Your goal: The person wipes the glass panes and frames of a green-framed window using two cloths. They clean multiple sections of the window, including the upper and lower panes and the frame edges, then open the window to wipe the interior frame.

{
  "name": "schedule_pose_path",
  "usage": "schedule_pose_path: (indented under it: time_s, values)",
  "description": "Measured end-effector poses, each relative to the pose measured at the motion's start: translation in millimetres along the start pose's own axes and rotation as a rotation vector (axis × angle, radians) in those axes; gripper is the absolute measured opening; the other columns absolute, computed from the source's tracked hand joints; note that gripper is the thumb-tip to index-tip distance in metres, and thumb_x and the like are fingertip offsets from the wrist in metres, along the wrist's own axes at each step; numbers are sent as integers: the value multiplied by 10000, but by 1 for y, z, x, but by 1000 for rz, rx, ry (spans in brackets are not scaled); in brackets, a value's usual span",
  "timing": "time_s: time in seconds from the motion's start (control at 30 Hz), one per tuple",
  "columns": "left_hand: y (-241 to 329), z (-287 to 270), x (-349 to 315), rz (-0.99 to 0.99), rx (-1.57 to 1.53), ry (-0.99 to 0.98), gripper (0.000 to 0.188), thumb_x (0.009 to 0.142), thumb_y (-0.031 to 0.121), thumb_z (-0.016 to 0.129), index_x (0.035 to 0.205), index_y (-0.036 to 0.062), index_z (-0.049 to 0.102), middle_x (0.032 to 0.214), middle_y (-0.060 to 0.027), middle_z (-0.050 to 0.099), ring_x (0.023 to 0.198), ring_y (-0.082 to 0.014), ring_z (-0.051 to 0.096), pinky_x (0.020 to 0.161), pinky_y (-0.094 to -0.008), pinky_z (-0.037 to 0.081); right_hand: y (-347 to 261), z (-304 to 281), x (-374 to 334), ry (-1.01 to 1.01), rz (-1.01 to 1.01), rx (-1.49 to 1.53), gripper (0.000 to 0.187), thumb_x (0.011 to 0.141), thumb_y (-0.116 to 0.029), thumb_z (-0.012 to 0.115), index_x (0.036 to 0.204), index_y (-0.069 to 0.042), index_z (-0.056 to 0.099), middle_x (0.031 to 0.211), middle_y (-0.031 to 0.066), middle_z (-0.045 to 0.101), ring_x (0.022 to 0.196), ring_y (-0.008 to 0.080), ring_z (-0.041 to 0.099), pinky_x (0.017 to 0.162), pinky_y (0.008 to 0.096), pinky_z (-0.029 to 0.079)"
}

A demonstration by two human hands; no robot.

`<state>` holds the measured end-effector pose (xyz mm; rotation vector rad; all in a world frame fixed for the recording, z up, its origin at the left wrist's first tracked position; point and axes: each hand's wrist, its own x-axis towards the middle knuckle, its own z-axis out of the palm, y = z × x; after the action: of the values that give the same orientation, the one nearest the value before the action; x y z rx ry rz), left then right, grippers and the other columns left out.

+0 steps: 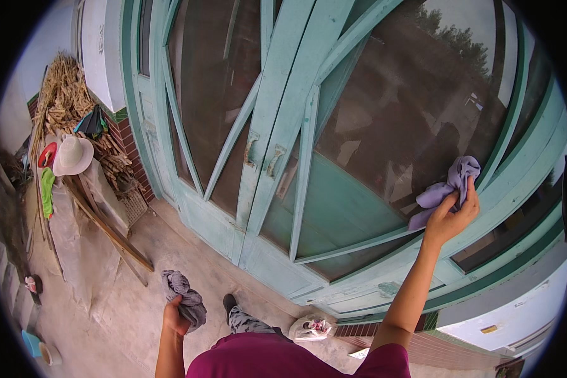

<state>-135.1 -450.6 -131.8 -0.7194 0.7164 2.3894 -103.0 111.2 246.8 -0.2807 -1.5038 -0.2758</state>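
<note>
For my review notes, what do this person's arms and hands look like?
The left hand and right hand are ungloved, with nothing visibly worn at either wrist. Both forearms are bare; the right sleeve is short and magenta.

Concrete floor [183,246]: spreads pale and blotchy.
Left side: bears a long drape of translucent plastic sheeting [85,252], rumpled toward its lower edge.
Lower-left corner: carries a blue container [29,343] and, just beside it, a beige container [50,354].
Lower centre: carries a pale plastic bag [303,331], pink and white contents partly showing.
Left of the bag: bears a dark shoe [230,303], worn below a grey camouflage trouser leg [246,320].
</note>
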Motion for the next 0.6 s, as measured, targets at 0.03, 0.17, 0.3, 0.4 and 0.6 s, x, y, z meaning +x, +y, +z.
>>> schedule_pose_path:
  time_s: [0.03,0.17,0.3,0.4,0.6]
  values:
    - [7,2,3,5,11,-28,377,1086,228,439,1339,3,605,1259,-170,718,1147,-348,693,1045,-508,537,-17,19,-17,-58,110,69,451,958,17,604,1386,-108,672,1258,179,618,1119,354,624,947,415,515]
    - [26,-11,36,96,11,-29,378,1102,180,409,1396,4,569,1315,-176,691,1223,-367,672,1081,-548,528,-104,51,-133,-1138,-375,680,528,738,40,721,1174,-252,780,1182,24,669,1059,275,669,828,411,568]
    - [71,0,59,197,115,-40,363,1047,60,449,1383,12,580,1265,-176,704,1118,-351,717,959,-520,602,-164,72,-78,-759,-256,598,525,715,45,714,1155,-230,790,1176,30,675,1033,259,647,826,378,543]
    - [104,-3,94,262,99,22,382,993,33,465,1350,9,599,1204,-164,720,1051,-337,728,931,-508,610,-116,122,53,84,-203,345,437,853,24,680,1272,-90,723,1274,106,673,1149,279,630,967,381,494]
    - [201,81,118,230,-72,-288,332,1026,332,611,1225,71,665,1060,-141,727,993,-309,709,882,-438,596,-87,161,198,333,-120,-32,460,964,-161,667,1423,-129,660,1298,161,673,1206,324,597,1029,413,473]
